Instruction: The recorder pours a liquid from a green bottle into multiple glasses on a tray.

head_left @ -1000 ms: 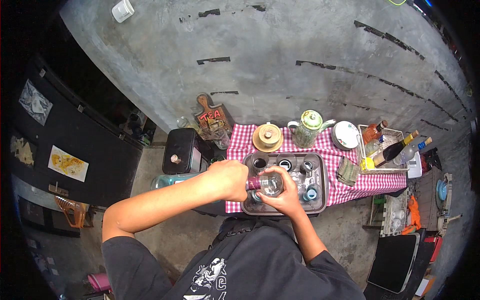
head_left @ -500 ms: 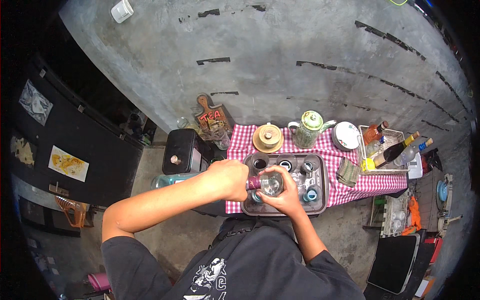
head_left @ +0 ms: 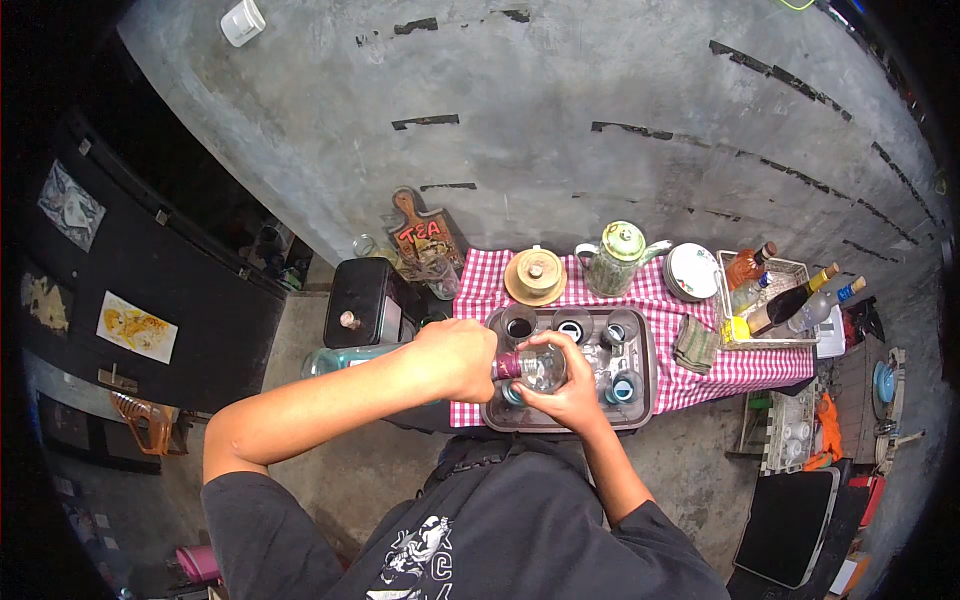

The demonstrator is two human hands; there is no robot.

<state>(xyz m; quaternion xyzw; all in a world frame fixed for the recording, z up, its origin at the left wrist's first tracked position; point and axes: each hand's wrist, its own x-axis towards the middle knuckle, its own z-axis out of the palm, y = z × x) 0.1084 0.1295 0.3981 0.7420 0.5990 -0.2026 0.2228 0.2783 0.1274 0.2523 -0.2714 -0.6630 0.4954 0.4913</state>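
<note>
A pale blue-green glass bottle (head_left: 345,358) lies tipped almost level, its neck with a purple label pointing right. My left hand (head_left: 457,355) is wrapped round it near the neck, with part of it hidden behind my forearm. Round a clear drinking glass (head_left: 545,368) at the bottle's mouth, my right hand (head_left: 570,390) has its fingers closed. Both hands are above a dark tray (head_left: 645,350) that holds several glasses. Among those are a glass (head_left: 517,325) at the tray's far left and another glass (head_left: 622,388) at its near right. Whether liquid is flowing I cannot tell.
Behind the tray stand a yellowish lidded pot (head_left: 536,276), a green floral teapot (head_left: 618,260) and stacked plates (head_left: 690,272). A folded cloth (head_left: 696,344) and a basket of bottles (head_left: 790,330) lie to the right. On the left is a black box-shaped container (head_left: 362,300).
Hardly anything differs. Both hands keep their hold on the bottle and the glass in nearly the same place.
</note>
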